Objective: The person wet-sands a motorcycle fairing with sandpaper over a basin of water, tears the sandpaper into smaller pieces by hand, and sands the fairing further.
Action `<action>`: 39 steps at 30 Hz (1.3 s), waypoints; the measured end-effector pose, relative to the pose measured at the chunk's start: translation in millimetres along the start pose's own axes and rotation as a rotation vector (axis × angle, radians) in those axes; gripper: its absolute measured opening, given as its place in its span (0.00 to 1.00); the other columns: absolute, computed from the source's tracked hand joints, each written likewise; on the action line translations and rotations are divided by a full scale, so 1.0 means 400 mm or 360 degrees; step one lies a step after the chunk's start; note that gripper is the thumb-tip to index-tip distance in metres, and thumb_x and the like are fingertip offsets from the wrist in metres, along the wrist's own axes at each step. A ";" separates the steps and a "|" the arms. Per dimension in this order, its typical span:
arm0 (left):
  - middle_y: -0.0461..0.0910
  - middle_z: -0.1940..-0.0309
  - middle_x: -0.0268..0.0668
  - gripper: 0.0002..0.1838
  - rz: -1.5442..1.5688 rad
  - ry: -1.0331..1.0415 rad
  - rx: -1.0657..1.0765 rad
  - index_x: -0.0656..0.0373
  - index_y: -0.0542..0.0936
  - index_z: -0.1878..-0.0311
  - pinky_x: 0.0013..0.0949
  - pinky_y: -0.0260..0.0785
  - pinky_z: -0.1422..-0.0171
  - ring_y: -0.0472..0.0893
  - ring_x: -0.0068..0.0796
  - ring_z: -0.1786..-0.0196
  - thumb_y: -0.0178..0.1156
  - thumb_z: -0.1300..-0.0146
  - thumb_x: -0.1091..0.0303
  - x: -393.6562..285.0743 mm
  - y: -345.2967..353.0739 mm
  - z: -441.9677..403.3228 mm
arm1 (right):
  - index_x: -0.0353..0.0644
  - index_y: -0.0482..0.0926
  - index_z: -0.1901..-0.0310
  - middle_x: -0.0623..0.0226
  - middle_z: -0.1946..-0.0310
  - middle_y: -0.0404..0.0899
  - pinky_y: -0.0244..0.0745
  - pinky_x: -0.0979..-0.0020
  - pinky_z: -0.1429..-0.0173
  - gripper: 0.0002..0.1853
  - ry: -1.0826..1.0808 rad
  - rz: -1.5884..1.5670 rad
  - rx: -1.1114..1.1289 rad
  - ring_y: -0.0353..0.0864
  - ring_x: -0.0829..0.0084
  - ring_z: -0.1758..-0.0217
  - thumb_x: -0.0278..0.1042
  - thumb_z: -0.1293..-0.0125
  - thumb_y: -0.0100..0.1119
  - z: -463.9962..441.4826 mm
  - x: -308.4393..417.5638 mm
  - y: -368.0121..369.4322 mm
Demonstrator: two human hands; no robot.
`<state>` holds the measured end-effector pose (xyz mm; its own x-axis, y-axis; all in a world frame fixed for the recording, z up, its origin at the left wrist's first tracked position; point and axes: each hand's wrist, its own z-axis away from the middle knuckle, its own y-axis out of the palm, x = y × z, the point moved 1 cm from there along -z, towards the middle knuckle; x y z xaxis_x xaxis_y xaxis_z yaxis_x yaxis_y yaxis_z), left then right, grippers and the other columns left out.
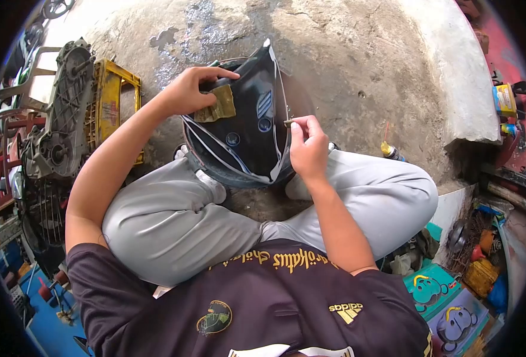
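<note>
A glossy black plastic body panel [252,101] with pale, bare edges rests across a dark round tub [212,169] between my bent legs. My left hand [194,89] is at the panel's upper left, index finger stretched along its edge. Its thumb presses on a creased yellow-brown piece of sandpaper [220,106] lying against the panel. My right hand [309,146] is closed in a pinch at the panel's right edge. A small brownish bit shows at its fingertips, too little of it to name. Blue-white markings sit on the black surface.
A grey metal engine casing [60,110] and a yellow crate [109,98] stand on the left. To the right are a small bottle [392,152] on the wet concrete floor, a concrete ledge [465,83], and coloured boxes [432,288] with assorted parts.
</note>
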<state>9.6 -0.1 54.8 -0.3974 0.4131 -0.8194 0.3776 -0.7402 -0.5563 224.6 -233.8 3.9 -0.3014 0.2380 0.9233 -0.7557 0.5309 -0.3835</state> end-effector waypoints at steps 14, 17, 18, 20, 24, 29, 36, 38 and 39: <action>0.81 0.36 0.41 0.38 -0.0636 0.0289 -0.0002 0.40 0.84 0.33 0.50 0.66 0.32 0.80 0.42 0.32 0.65 0.53 0.74 -0.002 0.061 0.023 | 0.36 0.85 0.55 0.53 0.60 0.89 0.81 0.56 0.48 0.05 -0.0106 0.0351 0.0154 0.88 0.51 0.54 0.25 0.29 0.65 0.001 -0.006 -0.036; 0.71 0.24 0.38 0.39 -0.0835 0.0432 0.0014 0.41 0.84 0.33 0.55 0.56 0.20 0.70 0.46 0.22 0.63 0.54 0.77 -0.024 0.071 0.023 | 0.36 0.86 0.56 0.56 0.59 0.89 0.81 0.56 0.46 0.05 -0.0233 0.0333 0.0143 0.87 0.52 0.53 0.25 0.31 0.67 0.019 -0.011 -0.030; 0.71 0.24 0.38 0.39 -0.0882 0.0583 0.0029 0.41 0.84 0.33 0.55 0.57 0.20 0.69 0.46 0.22 0.63 0.54 0.77 -0.023 0.084 0.024 | 0.36 0.86 0.56 0.56 0.59 0.89 0.81 0.56 0.46 0.05 -0.0233 0.0341 0.0136 0.87 0.52 0.53 0.25 0.31 0.67 0.025 -0.012 -0.030; 0.72 0.24 0.39 0.39 -0.0929 0.0738 0.0040 0.42 0.85 0.34 0.55 0.59 0.20 0.69 0.46 0.21 0.63 0.55 0.78 -0.012 0.106 0.025 | 0.36 0.87 0.56 0.57 0.59 0.89 0.80 0.55 0.46 0.05 -0.0505 0.0489 0.0137 0.87 0.53 0.53 0.24 0.33 0.69 0.038 -0.010 -0.028; 0.70 0.24 0.40 0.37 -0.0868 0.0852 0.0043 0.44 0.85 0.34 0.62 0.55 0.14 0.67 0.45 0.19 0.62 0.53 0.79 0.003 0.118 0.027 | 0.37 0.89 0.57 0.61 0.58 0.84 0.79 0.57 0.44 0.06 -0.0709 0.0652 0.0186 0.81 0.55 0.51 0.23 0.36 0.70 0.071 -0.020 -0.032; 0.66 0.17 0.39 0.33 -0.1078 0.0828 0.0203 0.41 0.82 0.29 0.64 0.45 0.10 0.60 0.45 0.13 0.67 0.42 0.66 -0.019 0.123 0.032 | 0.38 0.91 0.56 0.62 0.57 0.79 0.76 0.58 0.42 0.08 -0.0782 0.0822 0.0165 0.78 0.56 0.50 0.22 0.37 0.70 0.094 -0.040 -0.036; 0.62 0.13 0.34 0.41 -0.1186 0.0821 0.0379 0.36 0.74 0.20 0.67 0.40 0.09 0.54 0.45 0.10 0.73 0.37 0.45 -0.018 0.134 0.028 | 0.41 0.91 0.55 0.64 0.58 0.79 0.75 0.58 0.46 0.09 -0.0801 0.0816 0.0185 0.78 0.58 0.51 0.24 0.36 0.70 0.065 -0.051 -0.016; 0.59 0.12 0.34 0.46 -0.1235 0.0803 0.0392 0.35 0.70 0.18 0.68 0.39 0.09 0.52 0.45 0.10 0.74 0.40 0.43 -0.020 0.138 0.033 | 0.42 0.91 0.55 0.65 0.58 0.79 0.74 0.58 0.46 0.09 -0.0830 0.0849 0.0264 0.78 0.59 0.51 0.26 0.36 0.71 0.095 -0.047 -0.028; 0.57 0.12 0.34 0.50 -0.1247 0.0764 0.0422 0.34 0.68 0.16 0.67 0.39 0.09 0.51 0.45 0.09 0.75 0.42 0.41 -0.028 0.138 0.038 | 0.44 0.91 0.55 0.67 0.58 0.79 0.73 0.58 0.47 0.08 -0.0858 0.0885 0.0347 0.78 0.60 0.51 0.27 0.36 0.72 0.107 -0.045 -0.033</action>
<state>22.1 -53.6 35.4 -0.0493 0.9721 -0.2292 -0.0751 -0.2324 -0.9697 215.2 -279.7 -6.7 -0.8641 -0.0344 0.5021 -0.4922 0.2665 -0.8287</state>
